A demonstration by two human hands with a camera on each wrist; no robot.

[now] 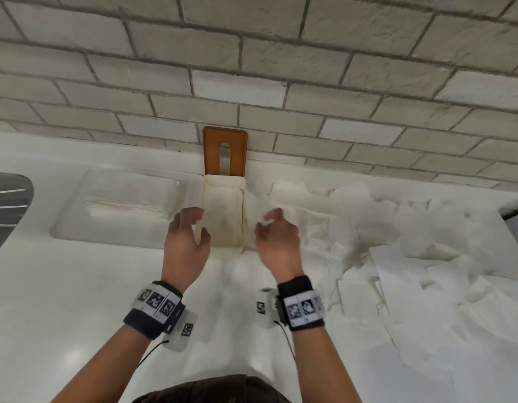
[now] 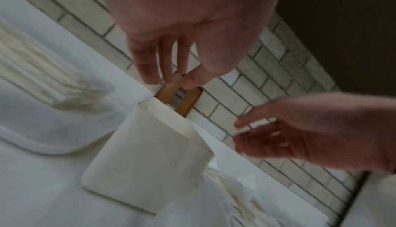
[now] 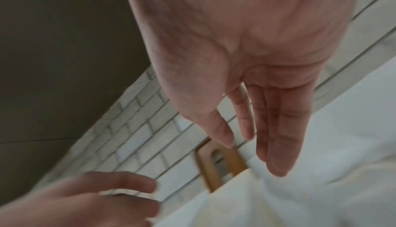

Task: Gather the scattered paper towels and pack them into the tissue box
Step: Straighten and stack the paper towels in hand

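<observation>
A cream tissue box (image 1: 222, 210) lies open-topped on the white counter, with paper inside. Its brown slotted lid (image 1: 225, 149) stands against the brick wall behind it. Scattered paper towels (image 1: 397, 242) cover the counter to the right of the box. My left hand (image 1: 198, 225) hovers at the box's left edge, fingers loosely bent and holding nothing. In the left wrist view this left hand (image 2: 171, 79) hangs above the box (image 2: 145, 154). My right hand (image 1: 268, 222) hovers just right of the box over the nearest towels. Its fingers (image 3: 276, 146) show straight and empty.
A clear tray (image 1: 77, 225) with a flat stack of towels (image 1: 124, 205) sits left of the box. A dark surface (image 1: 7, 205) lies at the far left edge. The brick wall (image 1: 252, 68) runs close behind. Bare white counter (image 1: 77, 301) stretches in front.
</observation>
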